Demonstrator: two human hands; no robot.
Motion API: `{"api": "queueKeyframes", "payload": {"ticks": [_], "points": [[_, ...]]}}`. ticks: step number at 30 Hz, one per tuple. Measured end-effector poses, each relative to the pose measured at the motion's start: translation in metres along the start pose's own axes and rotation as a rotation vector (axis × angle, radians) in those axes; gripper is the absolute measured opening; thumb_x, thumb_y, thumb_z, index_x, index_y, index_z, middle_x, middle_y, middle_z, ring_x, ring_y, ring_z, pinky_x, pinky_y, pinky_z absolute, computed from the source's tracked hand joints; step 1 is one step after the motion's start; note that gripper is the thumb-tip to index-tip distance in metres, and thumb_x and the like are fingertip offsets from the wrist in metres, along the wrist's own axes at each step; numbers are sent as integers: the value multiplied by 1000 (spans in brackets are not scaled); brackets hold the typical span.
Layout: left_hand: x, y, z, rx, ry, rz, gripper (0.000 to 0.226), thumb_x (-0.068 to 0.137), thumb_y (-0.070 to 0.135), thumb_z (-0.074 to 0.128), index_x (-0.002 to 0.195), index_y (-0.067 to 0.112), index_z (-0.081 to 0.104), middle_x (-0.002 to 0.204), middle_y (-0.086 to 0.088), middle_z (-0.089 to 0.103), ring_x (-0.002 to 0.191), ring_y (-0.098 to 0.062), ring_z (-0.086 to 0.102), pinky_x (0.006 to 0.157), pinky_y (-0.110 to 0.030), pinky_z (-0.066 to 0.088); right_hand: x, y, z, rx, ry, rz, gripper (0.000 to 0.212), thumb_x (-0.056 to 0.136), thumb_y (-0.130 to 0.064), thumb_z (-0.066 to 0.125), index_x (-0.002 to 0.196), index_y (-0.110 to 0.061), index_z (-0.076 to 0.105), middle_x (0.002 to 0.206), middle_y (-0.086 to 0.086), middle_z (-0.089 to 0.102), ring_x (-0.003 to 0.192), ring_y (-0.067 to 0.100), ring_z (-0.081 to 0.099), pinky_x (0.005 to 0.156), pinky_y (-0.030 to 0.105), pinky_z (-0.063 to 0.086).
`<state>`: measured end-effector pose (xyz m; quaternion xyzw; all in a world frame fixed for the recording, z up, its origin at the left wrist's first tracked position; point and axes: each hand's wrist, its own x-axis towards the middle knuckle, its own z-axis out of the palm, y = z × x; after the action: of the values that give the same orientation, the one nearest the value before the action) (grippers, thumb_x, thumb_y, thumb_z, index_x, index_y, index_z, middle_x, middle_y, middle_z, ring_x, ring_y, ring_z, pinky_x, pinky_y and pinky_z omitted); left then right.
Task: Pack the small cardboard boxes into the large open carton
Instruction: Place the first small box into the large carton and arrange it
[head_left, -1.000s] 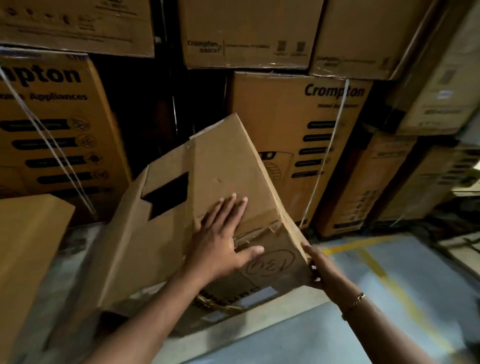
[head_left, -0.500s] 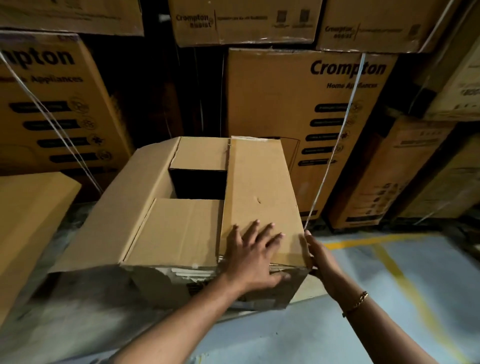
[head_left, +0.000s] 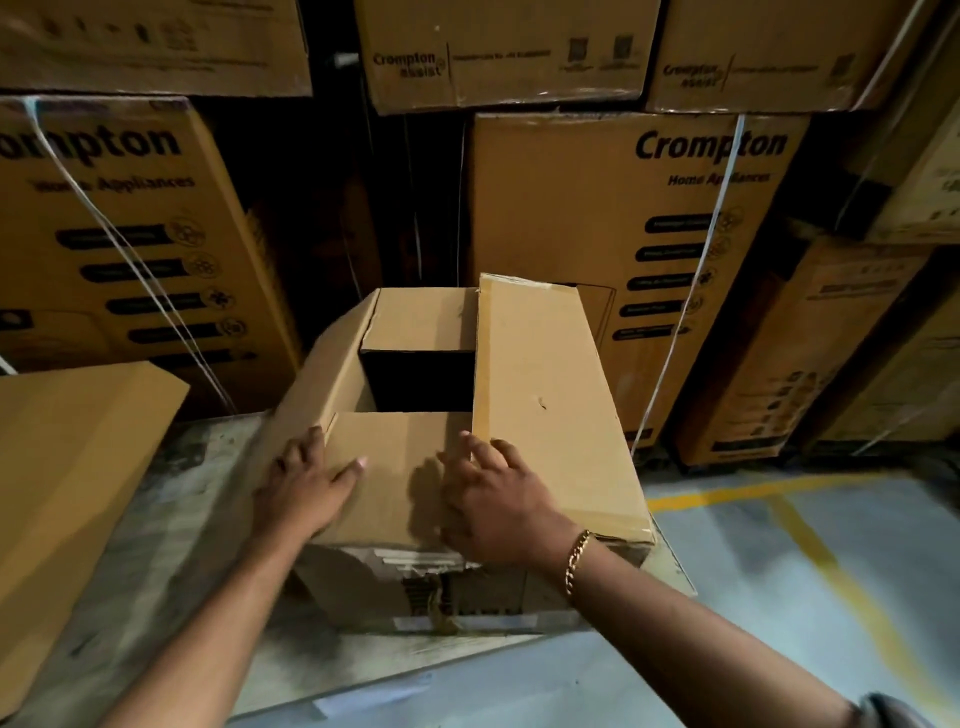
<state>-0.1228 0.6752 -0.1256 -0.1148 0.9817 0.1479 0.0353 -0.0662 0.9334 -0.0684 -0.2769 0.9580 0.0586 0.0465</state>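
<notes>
The large brown carton (head_left: 545, 389) stands upright on the floor in front of me. Its flaps are folded partly inward, leaving a dark square opening (head_left: 421, 379) in the middle. My left hand (head_left: 306, 483) rests flat where the left flap meets the near flap (head_left: 395, 467), thumb on the near flap. My right hand (head_left: 493, 499), with a gold bracelet on the wrist, lies on the near flap with spread fingers touching the edge of the long right flap. Neither hand holds anything. No small boxes show.
A flat piece of brown cardboard (head_left: 78, 467) lies at the left. Tall printed appliance cartons (head_left: 623, 249) with white straps are stacked close behind and to both sides. Grey floor with yellow lines (head_left: 800, 530) stretches to the right.
The carton went from tilted to standing flat on the floor. My left hand shifted from the right flap to the left side. My right hand came off the right corner onto the top.
</notes>
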Motion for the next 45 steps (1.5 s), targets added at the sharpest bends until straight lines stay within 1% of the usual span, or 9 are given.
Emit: {"api": "queueKeyframes", "payload": {"ticks": [6,10,14,17,20,24,28,34,45], "points": [[7,-2,-3,-7,-49,46,89,93,72,29,159,21,-2,158,-18,26,135,-41,42,103,-49,40,-22,22,-70,7,124,215,49,90,-44,53,135,-24,58,148,-1,50,143,24,35,118,46,24],[13,-10,4,-7,-58,68,92,91,76,27,159,21,-2,159,-17,24,133,-42,45,103,-49,42,-72,62,-117,-5,262,507,51,88,-39,58,139,-39,54,157,-17,40,147,19,31,115,46,28],[20,-13,8,-99,-57,65,94,91,73,37,159,21,-1,159,-20,25,137,-44,40,107,-50,38,-112,108,-104,-133,54,922,54,90,-67,46,134,-37,53,155,-8,42,151,26,18,119,51,14],[26,-25,12,-154,-112,26,101,86,79,40,159,24,-3,159,-19,31,135,-44,43,106,-52,41,-117,129,-59,-60,-138,1050,59,85,-75,39,125,-35,55,141,-3,56,139,30,38,114,52,29],[32,-37,16,-310,-203,-35,114,69,93,42,156,35,-3,154,-17,40,125,-43,52,100,-56,46,-105,125,-1,475,-169,1053,60,90,-67,52,135,-28,53,126,5,68,115,28,64,96,39,49],[40,-43,23,-471,-232,-87,120,46,102,49,145,40,19,134,-11,58,108,-38,62,91,-53,52,-72,102,54,1103,109,1174,65,84,-68,64,129,-21,59,103,3,71,92,23,69,87,39,57],[42,-48,29,-602,-183,-118,110,28,101,60,111,28,53,109,-6,71,93,-32,67,86,-50,56,-61,93,64,907,226,1176,38,94,-65,54,113,-32,52,89,-1,61,79,20,60,75,34,52],[36,-25,40,-584,-148,-129,112,26,101,60,110,28,52,108,-7,69,94,-33,66,85,-50,57,-63,128,80,705,174,1139,43,104,-53,37,127,-21,56,117,20,67,101,39,62,83,40,50],[-10,74,50,-456,-21,-190,66,88,61,62,130,12,52,121,-18,64,103,-40,62,77,-40,48,-81,225,80,799,139,978,48,105,-50,35,138,-20,52,107,7,60,93,27,62,82,41,55]]}}
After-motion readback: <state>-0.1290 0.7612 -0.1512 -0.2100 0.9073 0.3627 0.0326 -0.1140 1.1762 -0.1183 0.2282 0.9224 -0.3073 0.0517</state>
